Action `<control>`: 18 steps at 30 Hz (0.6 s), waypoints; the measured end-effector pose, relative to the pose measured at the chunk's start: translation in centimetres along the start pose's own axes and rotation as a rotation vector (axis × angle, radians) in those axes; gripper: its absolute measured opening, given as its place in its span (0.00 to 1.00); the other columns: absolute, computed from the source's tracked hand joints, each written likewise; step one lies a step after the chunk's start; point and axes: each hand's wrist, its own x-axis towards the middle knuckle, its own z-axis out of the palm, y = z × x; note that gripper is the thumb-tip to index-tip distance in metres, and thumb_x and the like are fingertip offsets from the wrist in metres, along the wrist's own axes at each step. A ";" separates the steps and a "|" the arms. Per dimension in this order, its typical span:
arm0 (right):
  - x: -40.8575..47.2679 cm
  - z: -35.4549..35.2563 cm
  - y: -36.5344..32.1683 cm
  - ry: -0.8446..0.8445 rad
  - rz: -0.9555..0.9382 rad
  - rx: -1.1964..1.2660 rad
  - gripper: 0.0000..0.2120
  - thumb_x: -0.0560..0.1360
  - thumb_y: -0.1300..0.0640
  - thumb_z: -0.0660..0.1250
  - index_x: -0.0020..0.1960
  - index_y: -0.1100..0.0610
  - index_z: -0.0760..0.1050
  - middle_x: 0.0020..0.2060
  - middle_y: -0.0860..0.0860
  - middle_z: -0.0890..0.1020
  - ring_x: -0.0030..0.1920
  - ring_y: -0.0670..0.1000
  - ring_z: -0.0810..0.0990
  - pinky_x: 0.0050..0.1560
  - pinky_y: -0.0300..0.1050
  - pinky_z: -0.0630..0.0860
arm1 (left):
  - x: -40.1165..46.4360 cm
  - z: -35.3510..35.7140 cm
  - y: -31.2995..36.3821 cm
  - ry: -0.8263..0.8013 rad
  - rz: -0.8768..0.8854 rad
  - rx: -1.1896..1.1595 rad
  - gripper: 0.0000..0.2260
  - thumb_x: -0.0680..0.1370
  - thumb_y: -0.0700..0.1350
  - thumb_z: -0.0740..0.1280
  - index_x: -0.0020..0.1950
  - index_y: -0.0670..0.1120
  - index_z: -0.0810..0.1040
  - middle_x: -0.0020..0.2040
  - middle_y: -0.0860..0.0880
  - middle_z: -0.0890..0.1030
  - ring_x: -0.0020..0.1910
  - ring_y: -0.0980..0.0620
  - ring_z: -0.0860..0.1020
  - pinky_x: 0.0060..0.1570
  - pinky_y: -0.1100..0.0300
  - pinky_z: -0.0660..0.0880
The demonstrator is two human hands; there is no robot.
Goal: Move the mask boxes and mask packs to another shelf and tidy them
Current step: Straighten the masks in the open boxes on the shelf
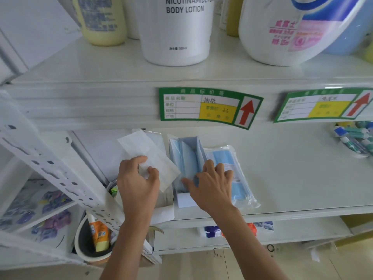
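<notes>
From the head camera, my left hand [137,178] sits at about nine o'clock of the open mask box [186,166], thumb and fingers curled into a pinch on the near corner of a white mask pack [149,156]; that pack tilts up off the left box [164,199] beneath it, its far end pointing toward eleven o'clock. My right hand [214,186] is spread, fingers splayed over the near end of the open box and its blue masks, the outer fingers reaching onto the blue mask pack [232,170] lying just beside the box at three o'clock; whether any finger hooks the box wall I cannot tell. All of these rest on the middle shelf [292,178], below the green price tag [210,107] at twelve o'clock and the body lotion bottle [177,31] above it; toothpaste tubes [355,140] lie well apart at two o'clock.

I judge the packs light, floppy and slick in their film, so a corner pinch lets them sag and twist; better a flat hold across the middle, thumb on top. The open box is thin card, light but easily crushed, with loose masks that could spill; I would take it by both long walls, kept level.
</notes>
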 end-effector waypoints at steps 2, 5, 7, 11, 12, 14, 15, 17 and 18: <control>-0.1 0.0 -0.1 -0.006 -0.001 0.014 0.26 0.78 0.33 0.53 0.38 0.51 0.78 0.49 0.47 0.67 0.48 0.53 0.64 0.52 0.53 0.61 | 0.2 -0.3 -0.5 -0.020 -0.020 -0.015 0.14 0.72 0.34 0.71 0.58 0.42 0.81 0.50 0.44 0.78 0.43 0.58 0.69 0.45 0.81 0.63; -0.1 -0.2 0.0 0.033 -0.005 0.056 0.21 0.78 0.43 0.53 0.37 0.52 0.78 0.47 0.47 0.69 0.46 0.53 0.65 0.51 0.50 0.59 | 0.0 -0.6 -1.0 -0.054 -0.057 -0.053 0.17 0.74 0.31 0.69 0.61 0.43 0.78 0.51 0.45 0.76 0.44 0.61 0.69 0.45 0.80 0.64; -0.1 -0.4 0.0 0.058 0.005 0.080 0.19 0.77 0.47 0.54 0.36 0.53 0.78 0.46 0.46 0.71 0.46 0.52 0.67 0.52 0.50 0.62 | -0.3 -0.7 -1.3 -0.046 -0.089 -0.108 0.17 0.74 0.31 0.68 0.60 0.45 0.77 0.49 0.49 0.74 0.44 0.61 0.69 0.43 0.77 0.67; 0.1 -0.6 0.2 0.082 0.055 0.135 0.16 0.75 0.50 0.57 0.36 0.53 0.79 0.46 0.45 0.74 0.46 0.51 0.69 0.54 0.50 0.64 | -0.7 -0.7 -1.8 -0.042 -0.191 -0.205 0.16 0.75 0.33 0.69 0.56 0.50 0.72 0.46 0.59 0.71 0.46 0.54 0.74 0.38 0.70 0.69; 0.2 -0.6 0.3 0.095 0.076 0.158 0.15 0.75 0.50 0.58 0.37 0.52 0.80 0.46 0.45 0.74 0.47 0.51 0.69 0.53 0.50 0.63 | -0.7 -0.8 -1.9 -0.032 -0.193 -0.216 0.16 0.75 0.33 0.70 0.55 0.50 0.71 0.46 0.61 0.70 0.46 0.59 0.74 0.38 0.72 0.69; 0.3 -0.7 0.3 0.132 0.116 0.235 0.13 0.75 0.49 0.61 0.39 0.51 0.82 0.47 0.44 0.74 0.47 0.50 0.69 0.51 0.48 0.60 | -0.7 -0.9 -2.2 -0.023 -0.207 -0.239 0.17 0.74 0.34 0.71 0.55 0.51 0.71 0.48 0.62 0.71 0.46 0.68 0.73 0.40 0.79 0.67; 0.3 -0.7 0.5 0.156 0.132 0.286 0.13 0.75 0.49 0.62 0.40 0.51 0.83 0.47 0.44 0.74 0.47 0.50 0.69 0.51 0.48 0.58 | -0.7 -0.9 -2.4 -0.035 -0.227 -0.252 0.18 0.74 0.35 0.72 0.55 0.53 0.71 0.49 0.62 0.72 0.46 0.68 0.72 0.40 0.81 0.65; 0.3 -0.6 0.9 0.192 0.153 0.367 0.11 0.76 0.48 0.63 0.43 0.50 0.83 0.48 0.44 0.75 0.48 0.50 0.69 0.52 0.47 0.58 | -0.6 -0.9 -2.7 -0.084 -0.271 -0.290 0.19 0.75 0.37 0.73 0.56 0.55 0.71 0.51 0.62 0.72 0.47 0.65 0.72 0.41 0.78 0.67; 0.3 -0.5 1.2 0.199 0.160 0.381 0.11 0.76 0.47 0.63 0.45 0.49 0.83 0.48 0.45 0.75 0.49 0.50 0.70 0.53 0.47 0.60 | -0.5 -0.8 -2.8 -0.107 -0.284 -0.309 0.19 0.75 0.37 0.73 0.57 0.56 0.71 0.51 0.62 0.73 0.49 0.66 0.73 0.41 0.76 0.67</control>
